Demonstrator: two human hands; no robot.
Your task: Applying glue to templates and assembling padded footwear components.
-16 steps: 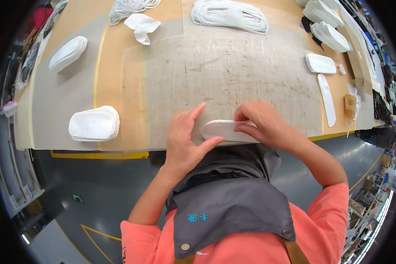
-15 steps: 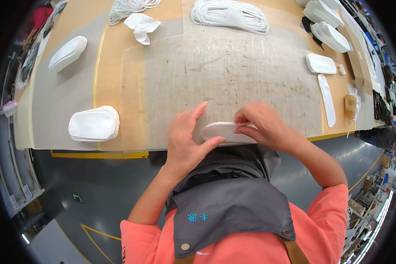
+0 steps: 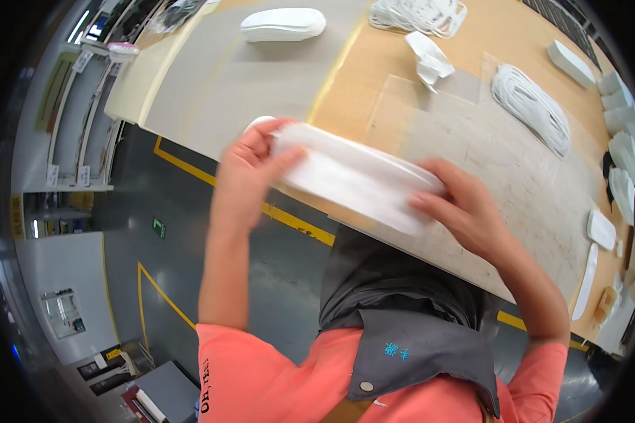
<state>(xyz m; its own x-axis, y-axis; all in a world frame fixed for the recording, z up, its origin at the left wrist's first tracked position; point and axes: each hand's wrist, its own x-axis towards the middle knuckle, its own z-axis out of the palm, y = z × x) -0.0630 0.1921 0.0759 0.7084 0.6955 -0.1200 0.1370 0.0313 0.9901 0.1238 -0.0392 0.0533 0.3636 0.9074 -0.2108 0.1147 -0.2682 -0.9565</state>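
Two-handed grasp on a white pad [image 3: 353, 176], suspended between left hand [image 3: 247, 173] and right hand [image 3: 473, 204], roughly in line with the near edge of the table [image 3: 466, 169]. With left hand: pinches the left end, thumb on the near face, other fingers mostly behind. With right hand: grips the right end between thumb and bent fingers. Held by both ends, probably to keep the long shape stretched and the middle in view (blurred; cannot tell whether single or layered). Appears raised off the table.

Just behind left hand: white piece [image 3: 261, 119], mostly hidden, possibly an obstacle to a straight forward reach. Farther beyond left hand: stack of white pads [image 3: 283, 25], probably piled to save space. Ahead, between both hands: crumpled white cloth [image 3: 429, 62], with looped white bundle [image 3: 420, 15] behind. Beyond right hand: second bundle [image 3: 533, 109], apparently gathered against tangling. To the right of right hand: rounded white piece [image 3: 600, 229], narrow white strip [image 3: 585, 282] and small tan object [image 3: 605, 303], perhaps set aside to leave elbow room.
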